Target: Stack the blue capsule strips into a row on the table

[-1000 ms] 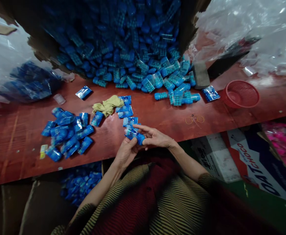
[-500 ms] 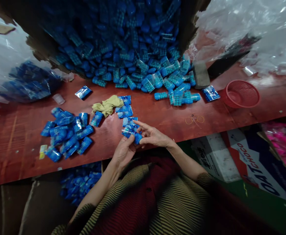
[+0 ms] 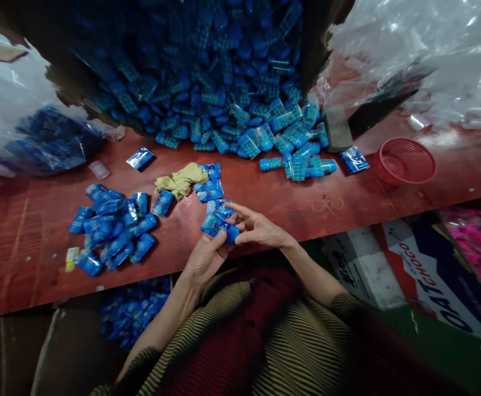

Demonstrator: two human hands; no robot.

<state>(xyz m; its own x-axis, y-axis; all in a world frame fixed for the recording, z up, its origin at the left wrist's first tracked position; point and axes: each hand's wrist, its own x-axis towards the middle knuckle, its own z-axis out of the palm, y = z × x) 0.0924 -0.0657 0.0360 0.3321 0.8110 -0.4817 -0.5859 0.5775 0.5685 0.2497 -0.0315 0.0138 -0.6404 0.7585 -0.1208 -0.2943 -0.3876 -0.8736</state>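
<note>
1. Thumb and palm of the left hand (image 3: 207, 256) hold a blue packet (image 3: 219, 226) from the near side; the thumb presses on its near edge, while most of the fingers are hidden beneath it.
2. Right hand (image 3: 263, 230) meets the same packet from the other side: its thumb lies along the blue right end, its forefinger stretches apart from the thumb, and the other fingers curl in. Whether these really clamp the packet, I cannot tell.
3. Packet and hands, then, stand in one short row: the packet lies ahead and slightly right of the left palm, and directly left of the right palm. Its long axis runs roughly sideways, left to right, with the right end tipped a little toward the body. Neither hand is clearly nearer, since both reach it.
4. Just beyond the held packet, under the right forefinger, another packet (image 3: 216, 208) shows; whether the fingertip touches it is unclear.
5. Farther out in the same direction, flat packets (image 3: 209, 184) lie in a column on the red table (image 3: 273, 206), next to a yellow cloth (image 3: 181, 180).
6. Left of the hands, well apart from them, sits a heap of filled packets (image 3: 114, 225).
7. Farthest out, blue-capped bottles (image 3: 281, 144) spill toward the person, and a red basket (image 3: 405, 162) stands far to the right.
</note>
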